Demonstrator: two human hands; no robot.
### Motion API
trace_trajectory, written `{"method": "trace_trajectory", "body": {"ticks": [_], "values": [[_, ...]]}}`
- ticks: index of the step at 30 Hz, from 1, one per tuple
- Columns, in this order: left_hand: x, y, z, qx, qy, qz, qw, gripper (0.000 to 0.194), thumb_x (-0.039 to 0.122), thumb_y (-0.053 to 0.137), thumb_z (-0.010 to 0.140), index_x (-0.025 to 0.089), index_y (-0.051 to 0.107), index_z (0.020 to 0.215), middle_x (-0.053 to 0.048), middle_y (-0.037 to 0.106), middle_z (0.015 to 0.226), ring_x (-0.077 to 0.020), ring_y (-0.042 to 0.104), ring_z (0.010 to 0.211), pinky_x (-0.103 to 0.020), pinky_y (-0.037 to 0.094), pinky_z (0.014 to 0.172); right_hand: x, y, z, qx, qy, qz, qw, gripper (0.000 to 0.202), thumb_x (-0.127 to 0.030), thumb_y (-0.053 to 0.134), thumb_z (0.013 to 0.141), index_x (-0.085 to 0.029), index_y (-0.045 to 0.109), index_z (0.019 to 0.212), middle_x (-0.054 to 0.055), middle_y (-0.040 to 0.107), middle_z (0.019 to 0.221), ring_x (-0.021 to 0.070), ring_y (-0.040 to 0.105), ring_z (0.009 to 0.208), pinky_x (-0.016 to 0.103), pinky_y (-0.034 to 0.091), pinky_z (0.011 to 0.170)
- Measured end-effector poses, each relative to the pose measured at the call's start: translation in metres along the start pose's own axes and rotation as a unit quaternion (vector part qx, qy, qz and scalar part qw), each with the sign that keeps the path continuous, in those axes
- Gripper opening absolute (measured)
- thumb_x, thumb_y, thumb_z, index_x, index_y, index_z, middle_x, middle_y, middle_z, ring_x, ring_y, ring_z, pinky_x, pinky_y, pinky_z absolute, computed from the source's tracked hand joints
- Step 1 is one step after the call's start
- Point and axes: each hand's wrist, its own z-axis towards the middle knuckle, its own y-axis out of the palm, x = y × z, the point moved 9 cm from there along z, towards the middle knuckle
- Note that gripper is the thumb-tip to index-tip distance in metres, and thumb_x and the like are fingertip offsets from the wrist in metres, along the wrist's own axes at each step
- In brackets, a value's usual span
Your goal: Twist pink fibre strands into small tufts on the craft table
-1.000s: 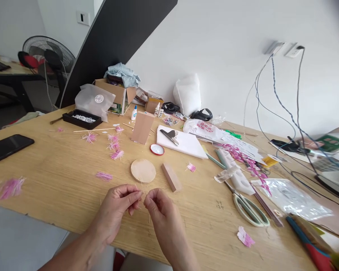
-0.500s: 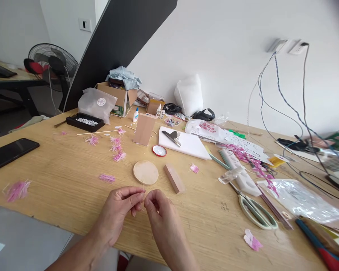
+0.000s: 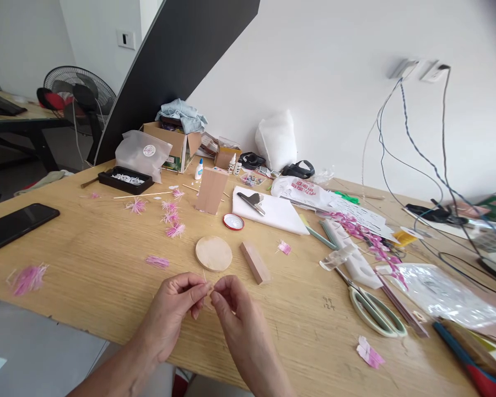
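My left hand (image 3: 177, 302) pinches a thin pale thread (image 3: 204, 274) between thumb and forefinger, with one end sticking up past the fingertips. Right beside it, my right hand (image 3: 237, 309) has its thumb and forefinger closed together, nearly touching the left fingertips; whatever they hold is too small to make out. Just beyond both hands lies a round wooden disc (image 3: 214, 253). To its right is a rectangular wooden block (image 3: 255, 262). A small bundle of pink strands (image 3: 157, 261) rests on the table to the left of the disc.
Several pink tassels (image 3: 174, 229) lie farther back, near an upright wooden board (image 3: 211, 190). Scissors (image 3: 378, 311) and a pink petal piece (image 3: 370, 352) are at the right. A phone (image 3: 19, 226) lies at the left, and a black tray (image 3: 125, 180) stands behind it.
The strands rising above my left fingertips have gone from about two to one, lower and tilted left. My right fingertips have shifted slightly; both hands stay in the same place.
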Motion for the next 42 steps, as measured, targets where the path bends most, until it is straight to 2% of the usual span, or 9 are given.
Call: {"method": "trace_trajectory", "body": {"ticks": [4,8,10,15,19,24,28,33,42], "values": [[0.003,0.002,-0.002,-0.016,0.018,0.044,0.999,0.019,0.028,0.067,0.069,0.016,0.061,0.056,0.003,0.048,0.053,-0.0099,0.04,0.053,-0.021,0.033,0.053,-0.001,-0.01,0.004,0.014,0.005,0.049,0.999,0.014,-0.031,0.052,0.075,-0.018,0.056,0.08,0.002,0.058,0.072,0.0159,0.053,0.068,0.028,0.041,0.063],[0.002,0.004,-0.004,-0.033,0.008,0.074,0.997,0.019,0.029,0.065,0.071,0.016,0.063,0.058,0.001,0.054,0.058,-0.0129,0.044,0.061,-0.023,0.035,0.06,-0.002,-0.002,0.01,-0.052,0.019,0.152,0.987,0.019,-0.034,0.055,0.074,-0.018,0.058,0.083,-0.001,0.054,0.069,0.0135,0.05,0.064,0.026,0.041,0.061],[0.001,0.004,-0.005,-0.039,-0.001,0.085,0.996,0.02,0.03,0.065,0.072,0.016,0.062,0.058,0.001,0.054,0.058,-0.0135,0.045,0.062,-0.024,0.035,0.061,-0.003,-0.002,0.012,-0.052,0.017,0.186,0.981,0.018,-0.033,0.058,0.071,-0.019,0.058,0.082,-0.002,0.052,0.069,0.0124,0.049,0.063,0.025,0.041,0.059],[0.001,0.006,-0.005,-0.052,-0.01,0.114,0.992,0.023,0.031,0.064,0.072,0.016,0.061,0.055,0.001,0.053,0.055,-0.0136,0.044,0.06,-0.025,0.034,0.061,-0.006,-0.002,0.013,-0.047,-0.005,0.158,0.986,0.012,-0.026,0.059,0.069,-0.019,0.058,0.079,-0.003,0.051,0.066,0.0123,0.05,0.06,0.026,0.042,0.058],[0.001,0.008,-0.005,-0.063,-0.012,0.126,0.99,0.021,0.029,0.063,0.073,0.016,0.062,0.056,0.001,0.052,0.055,-0.0139,0.044,0.06,-0.025,0.034,0.061,-0.007,-0.002,0.014,-0.057,-0.003,0.154,0.986,0.01,-0.028,0.057,0.072,-0.019,0.057,0.076,-0.003,0.051,0.063,0.0117,0.049,0.058,0.025,0.04,0.054],[0.002,-0.002,-0.003,-0.03,-0.003,0.05,0.998,0.014,0.027,0.067,0.07,0.017,0.065,0.061,0.0,0.057,0.067,-0.0133,0.045,0.065,-0.024,0.036,0.066,-0.001,-0.013,0.013,-0.01,0.013,0.117,0.993,0.018,-0.034,0.055,0.075,-0.018,0.057,0.067,-0.003,0.051,0.058,0.0114,0.046,0.057,0.023,0.037,0.055],[-0.001,-0.002,-0.004,-0.032,-0.018,-0.052,0.998,0.013,0.029,0.069,0.07,0.018,0.066,0.063,0.001,0.059,0.068,-0.0123,0.048,0.065,-0.023,0.039,0.067,0.006,0.002,0.003,-0.048,0.034,0.132,0.989,0.022,-0.036,0.057,0.074,-0.016,0.061,0.068,0.0,0.058,0.061,0.0128,0.049,0.06,0.024,0.039,0.057],[0.003,0.001,-0.007,-0.024,-0.009,-0.08,0.996,0.014,0.026,0.069,0.071,0.017,0.064,0.061,0.002,0.056,0.062,-0.0108,0.048,0.063,-0.021,0.04,0.063,0.007,0.019,-0.006,-0.069,0.049,0.18,0.98,0.021,-0.035,0.06,0.072,-0.017,0.068,0.077,0.003,0.066,0.072,0.0148,0.054,0.067,0.026,0.041,0.065],[-0.004,0.007,-0.009,-0.032,-0.027,-0.128,0.991,0.018,0.026,0.069,0.071,0.015,0.06,0.059,0.004,0.048,0.056,-0.0077,0.041,0.05,-0.02,0.038,0.049,0.011,0.032,-0.006,-0.061,0.081,0.247,0.964,0.029,-0.04,0.06,0.071,-0.016,0.063,0.055,-0.001,0.054,0.051,0.0107,0.045,0.052,0.023,0.036,0.053]]}}
